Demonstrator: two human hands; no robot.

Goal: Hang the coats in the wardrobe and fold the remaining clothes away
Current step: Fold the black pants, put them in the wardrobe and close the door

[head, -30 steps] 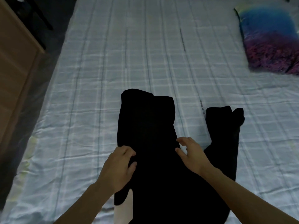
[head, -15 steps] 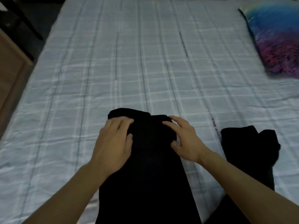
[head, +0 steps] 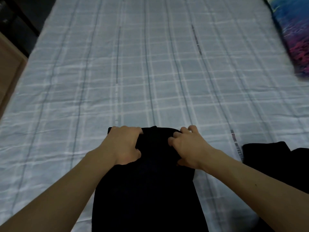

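Observation:
A black garment (head: pixel 147 190) lies lengthwise on the bed (head: pixel 150 81), its far end near the middle of the view. My left hand (head: pixel 124 144) grips the far left corner of that end, fingers curled into the cloth. At the far right corner, my right hand (head: pixel 189 148) pinches the fabric too. Another black part of clothing (head: pixel 274 164) lies to the right; whether it joins the first piece is hidden.
The bed carries a pale blue checked sheet. A blue and purple pillow (head: pixel 294 39) lies at the far right. A wooden cabinet edge (head: pixel 8 69) stands left of the bed, with dark floor (head: pixel 21 19) beyond it.
Both hands slid forward along the black garment from its middle to its far end and closed on its corners. The view tilted closer over the bed.

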